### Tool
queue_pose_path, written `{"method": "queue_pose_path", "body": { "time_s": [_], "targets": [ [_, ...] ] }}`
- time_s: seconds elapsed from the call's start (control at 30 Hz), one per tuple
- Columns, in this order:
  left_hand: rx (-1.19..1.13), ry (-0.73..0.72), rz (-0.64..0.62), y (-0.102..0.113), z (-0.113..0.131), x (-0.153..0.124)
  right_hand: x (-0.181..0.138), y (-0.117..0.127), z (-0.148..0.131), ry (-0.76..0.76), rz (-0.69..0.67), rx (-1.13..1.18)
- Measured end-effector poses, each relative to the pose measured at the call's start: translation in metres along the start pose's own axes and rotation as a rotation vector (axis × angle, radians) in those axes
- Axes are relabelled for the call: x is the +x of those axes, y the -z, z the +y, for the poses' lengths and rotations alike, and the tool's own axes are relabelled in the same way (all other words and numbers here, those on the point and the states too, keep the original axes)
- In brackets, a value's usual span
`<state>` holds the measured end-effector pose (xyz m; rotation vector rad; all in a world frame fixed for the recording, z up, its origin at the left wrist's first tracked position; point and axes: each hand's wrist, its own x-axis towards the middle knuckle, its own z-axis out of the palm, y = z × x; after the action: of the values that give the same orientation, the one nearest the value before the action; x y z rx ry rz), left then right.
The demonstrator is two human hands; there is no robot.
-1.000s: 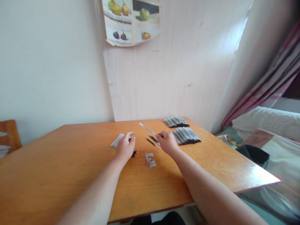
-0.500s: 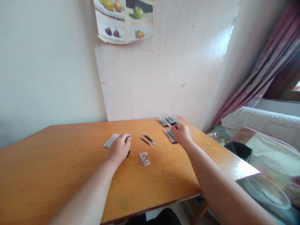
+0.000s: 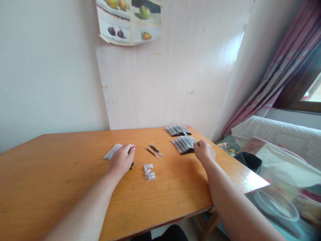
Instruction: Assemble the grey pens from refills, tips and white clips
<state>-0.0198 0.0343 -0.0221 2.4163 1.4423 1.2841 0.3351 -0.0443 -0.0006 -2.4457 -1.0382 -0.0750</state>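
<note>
My right hand pinches a pen with a clear barrel at the right end of the nearer row of pens. These pens have clear barrels and black ends. Behind them lies a second row of similar pens. My left hand is closed above the table beside a bundle of whitish translucent tubes; whatever its fingers may hold is hidden. Small black pieces show partly from beneath it. Between my hands lie a few dark ink refills and several small whitish translucent pieces.
All of this lies on an orange-brown wooden table against a wall. Fruit pictures hang above. Past the table's right edge are a black container, a clear round tub and pale cloth.
My right hand has moved right and slightly down, bringing the pen to the end of the nearer row. My left hand stays closed near the tubes. The view has shifted slightly right.
</note>
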Motion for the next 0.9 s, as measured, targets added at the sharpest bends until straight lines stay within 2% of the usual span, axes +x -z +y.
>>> {"method": "queue_pose_path", "body": {
  "time_s": [0.53, 0.9],
  "targets": [
    [0.0, -0.001, -0.014, 0.0, 0.001, 0.001, 0.003, -0.004, 0.003, -0.016, -0.039, -0.023],
    [0.013, 0.014, -0.008, 0.001, 0.0, 0.002, 0.006, -0.004, 0.012, -0.042, -0.014, 0.077]
  ]
}}
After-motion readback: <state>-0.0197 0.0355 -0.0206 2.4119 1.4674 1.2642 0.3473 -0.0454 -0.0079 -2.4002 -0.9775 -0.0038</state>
